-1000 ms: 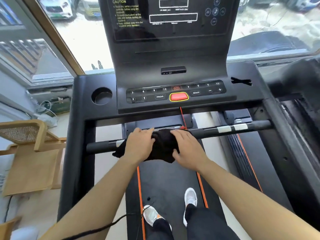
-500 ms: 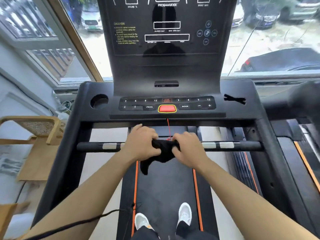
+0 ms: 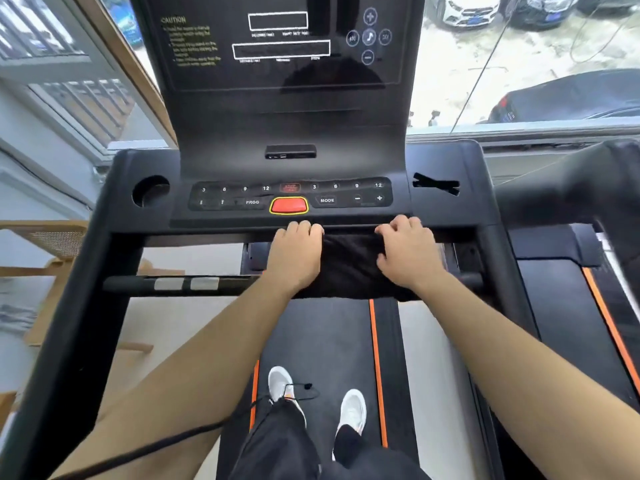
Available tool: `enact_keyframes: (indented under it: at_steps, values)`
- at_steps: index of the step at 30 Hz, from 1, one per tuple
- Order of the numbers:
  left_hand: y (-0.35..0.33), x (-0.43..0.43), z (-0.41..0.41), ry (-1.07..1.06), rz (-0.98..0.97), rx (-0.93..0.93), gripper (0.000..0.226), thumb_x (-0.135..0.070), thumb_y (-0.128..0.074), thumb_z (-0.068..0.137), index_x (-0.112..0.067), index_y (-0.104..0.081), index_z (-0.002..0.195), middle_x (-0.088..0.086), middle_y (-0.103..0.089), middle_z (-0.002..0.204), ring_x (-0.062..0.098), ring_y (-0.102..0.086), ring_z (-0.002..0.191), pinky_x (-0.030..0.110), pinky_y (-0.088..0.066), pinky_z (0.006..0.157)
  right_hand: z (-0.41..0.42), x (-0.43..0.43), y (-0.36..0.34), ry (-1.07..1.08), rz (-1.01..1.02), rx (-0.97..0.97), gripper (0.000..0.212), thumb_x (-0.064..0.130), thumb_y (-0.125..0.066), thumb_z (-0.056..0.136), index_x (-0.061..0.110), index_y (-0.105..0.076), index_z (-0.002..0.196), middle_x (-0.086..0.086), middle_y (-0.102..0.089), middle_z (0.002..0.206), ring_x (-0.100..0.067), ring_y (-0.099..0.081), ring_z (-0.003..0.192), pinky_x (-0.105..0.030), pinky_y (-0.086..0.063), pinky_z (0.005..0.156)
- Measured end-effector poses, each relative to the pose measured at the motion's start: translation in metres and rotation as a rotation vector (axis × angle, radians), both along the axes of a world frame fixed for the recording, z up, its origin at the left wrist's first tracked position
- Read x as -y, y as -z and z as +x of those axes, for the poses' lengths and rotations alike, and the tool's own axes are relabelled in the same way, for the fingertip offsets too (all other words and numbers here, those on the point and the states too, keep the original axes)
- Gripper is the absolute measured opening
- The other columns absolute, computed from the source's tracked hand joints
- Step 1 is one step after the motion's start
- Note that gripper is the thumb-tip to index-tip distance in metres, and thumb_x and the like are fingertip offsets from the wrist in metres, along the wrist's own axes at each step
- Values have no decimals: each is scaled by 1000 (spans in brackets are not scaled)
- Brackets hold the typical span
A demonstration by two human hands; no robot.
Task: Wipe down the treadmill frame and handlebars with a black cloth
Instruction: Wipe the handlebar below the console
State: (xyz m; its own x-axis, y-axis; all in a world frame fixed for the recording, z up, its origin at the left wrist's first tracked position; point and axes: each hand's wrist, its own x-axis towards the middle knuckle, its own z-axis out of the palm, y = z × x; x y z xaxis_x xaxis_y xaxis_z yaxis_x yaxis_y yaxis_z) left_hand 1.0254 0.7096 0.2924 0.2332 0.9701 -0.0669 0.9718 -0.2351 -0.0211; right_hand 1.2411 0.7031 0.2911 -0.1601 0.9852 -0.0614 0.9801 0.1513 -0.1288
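Note:
The black cloth is stretched flat between my two hands, from the front edge of the treadmill console down over the horizontal handlebar. My left hand grips the cloth's left edge, fingers curled at the console edge just below the red stop button. On the cloth's right edge, my right hand holds it the same way. The cloth and my wrists hide the middle and right of the handlebar. Silver sensor pads show on the bar's left part.
The black display panel rises behind the button row. A round cup hole sits at the console's left. My white shoes stand on the belt with orange stripes. A wooden chair is at the left, another black machine at the right.
My hands have moved apart and up from the handlebar's middle to the console's front edge, spreading the bunched cloth flat. The camera has tilted and shifted too.

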Motion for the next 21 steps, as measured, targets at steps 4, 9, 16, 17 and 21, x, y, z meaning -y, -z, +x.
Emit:
enact_keyframes:
  at_steps: [4,9,16,17,21]
  values:
    - [32,31,6,185,189,143,47,-31,-59,77,-11,-59,119,8,-60,118,30,-55,107,42,-42,90,-19,37,32,-220,-96,-22,62,42,-61,70,15,-59,127,-7,-61,122,-31,-57,112,-42,-44,97]
    - [46,33,15,179,-179,-51,23,-26,-60,80,-18,-52,101,3,-66,96,27,-66,88,36,-40,66,-36,28,45,-186,-217,132,32,37,-63,79,20,-56,105,-1,-67,101,-27,-65,90,-35,-42,69]
    - [41,-28,18,218,-871,-59,26,-37,-77,66,-18,-63,77,0,-65,74,21,-61,65,29,-49,56,-44,-33,37,-248,-953,2,34,35,-77,65,16,-70,92,-1,-72,82,-21,-69,75,-37,-59,66]
    - [37,-34,20,197,-981,-44,25,-35,-79,66,-18,-62,72,0,-63,72,20,-59,64,28,-49,56,-45,-38,37,-230,-1027,-41,33,32,-79,64,14,-72,91,-3,-73,84,-22,-71,77,-39,-61,71]
    - [38,-19,25,123,-785,-45,18,-31,-72,72,-19,-61,80,1,-65,79,24,-63,72,29,-45,58,-48,-29,42,-244,-841,9,30,38,-74,64,19,-68,87,1,-71,81,-20,-66,72,-37,-57,64]
